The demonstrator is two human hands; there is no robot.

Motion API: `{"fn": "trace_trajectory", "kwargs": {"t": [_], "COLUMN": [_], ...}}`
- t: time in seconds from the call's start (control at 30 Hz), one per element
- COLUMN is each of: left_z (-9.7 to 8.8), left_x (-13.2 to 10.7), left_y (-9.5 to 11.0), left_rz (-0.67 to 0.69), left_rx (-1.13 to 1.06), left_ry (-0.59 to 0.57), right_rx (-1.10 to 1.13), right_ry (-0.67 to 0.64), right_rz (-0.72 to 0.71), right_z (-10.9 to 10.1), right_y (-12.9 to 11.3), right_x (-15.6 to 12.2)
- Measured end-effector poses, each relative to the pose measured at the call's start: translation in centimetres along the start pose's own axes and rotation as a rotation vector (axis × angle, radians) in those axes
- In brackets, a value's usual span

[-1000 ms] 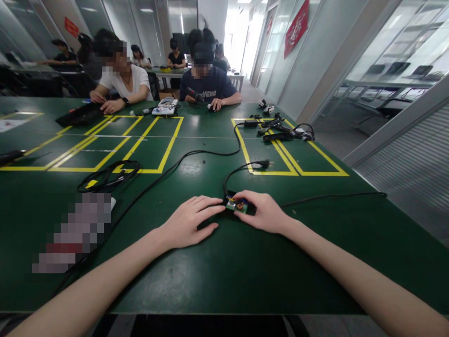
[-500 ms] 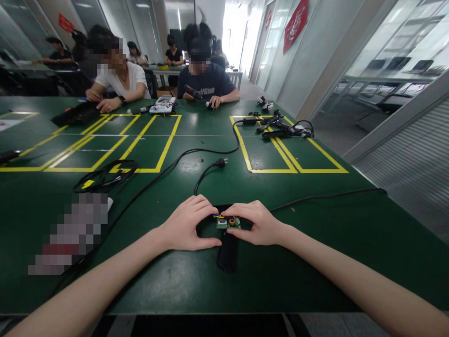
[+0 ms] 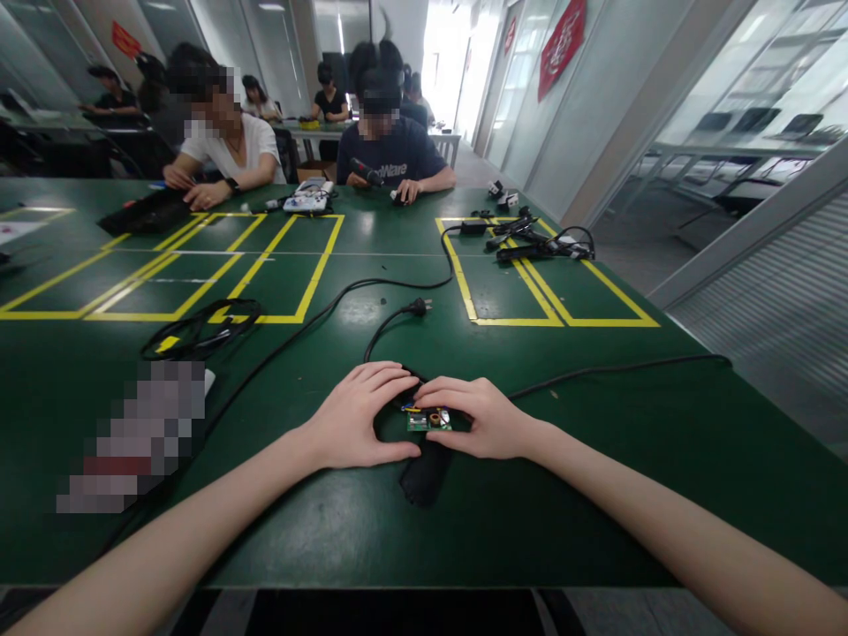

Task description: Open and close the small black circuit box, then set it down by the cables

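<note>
A small green circuit board carries a copper-wound coil and metal parts, with blue and yellow wires at its upper left. My right hand grips the board by its right part, thumb on the near edge and fingers on the far one. To the left, my left hand is curved with thumb and fingers apart; its fingertips come close to the wires, and I cannot tell whether they touch. Beneath the board lies a black elongated piece, partly hidden by the board and my hands.
A black cord with a plug lies beyond my hands. Left are a coiled cable and a pixelated object. Black cables and adapters sit at the back right. Two people work across the green table, near a black tray.
The near end of the black piece has swung slightly left. The board has shifted a little to the left in my right hand, while my left hand is nearly still.
</note>
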State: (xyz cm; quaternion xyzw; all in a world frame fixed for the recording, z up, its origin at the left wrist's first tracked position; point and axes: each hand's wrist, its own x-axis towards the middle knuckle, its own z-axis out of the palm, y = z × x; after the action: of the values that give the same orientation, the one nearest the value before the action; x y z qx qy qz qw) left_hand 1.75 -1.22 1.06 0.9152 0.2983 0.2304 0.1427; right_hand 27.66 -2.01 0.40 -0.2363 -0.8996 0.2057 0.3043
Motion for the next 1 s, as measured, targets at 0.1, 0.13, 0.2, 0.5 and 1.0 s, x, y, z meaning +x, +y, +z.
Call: {"fn": "trace_trajectory", "kwargs": {"t": [0.1, 0.13, 0.2, 0.5, 1.0], "left_z": [0.1, 0.1, 0.0, -0.4, 0.0], "left_x": [0.0, 0.0, -0.1, 0.0, 0.2], "left_y": [-0.1, -0.1, -0.1, -0.2, -0.4], "left_rz": [-0.009, -0.011, -0.013, 0.017, 0.008], "left_rx": [-0.008, -0.009, -0.015, -0.044, -0.061], "left_ry": [0.037, 0.045, 0.044, -0.047, 0.057], "right_rx": [-0.014, -0.02, -0.045, -0.122, -0.181], "right_ry": [-0.019, -0.019, -0.018, -0.008, -0.053], "right_rz": [0.035, 0.045, 0.068, 0.16, 0.203], "right_z": [0.1, 0.1, 0.1, -0.6, -1.1], "right_y": [0.0, 0.0, 0.0, 0.7, 0.9], "right_x": [0.0, 0.0, 0.0, -0.1, -0.1]}}
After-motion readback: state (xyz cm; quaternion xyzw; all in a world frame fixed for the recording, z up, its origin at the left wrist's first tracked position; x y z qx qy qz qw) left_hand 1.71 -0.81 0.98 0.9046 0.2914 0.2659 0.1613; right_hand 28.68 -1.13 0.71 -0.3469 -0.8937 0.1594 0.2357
